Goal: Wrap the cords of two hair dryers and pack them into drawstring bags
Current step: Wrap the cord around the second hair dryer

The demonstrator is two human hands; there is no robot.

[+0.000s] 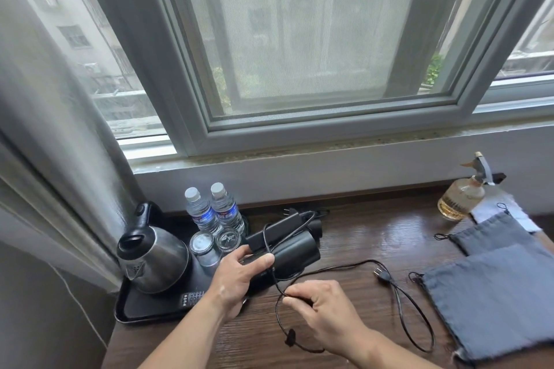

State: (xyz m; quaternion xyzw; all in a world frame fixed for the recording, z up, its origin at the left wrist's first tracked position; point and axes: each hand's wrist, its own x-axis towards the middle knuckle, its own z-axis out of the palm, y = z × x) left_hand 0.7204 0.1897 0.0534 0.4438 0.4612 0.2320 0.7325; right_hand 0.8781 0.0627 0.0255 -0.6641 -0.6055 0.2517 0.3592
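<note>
A black hair dryer (295, 252) lies at the middle of the wooden table, folded handle to the left. My left hand (239, 278) grips its handle end. A little to the right, my right hand (322, 305) pinches the dryer's black cord (401, 305), which loops across the table to its plug (382, 275). Behind it lies a second black hair dryer (314, 226) with its own cord (302, 216) draped over the front one. Two grey drawstring bags lie flat at the right: a near one (494, 302) and a far one (491, 234).
A black tray (141, 308) at the left holds a steel kettle (153, 257), two water bottles (215, 213), two upturned glasses (207, 246) and a remote. A glass spray bottle (463, 195) stands at the back right by the window wall. A curtain hangs at left.
</note>
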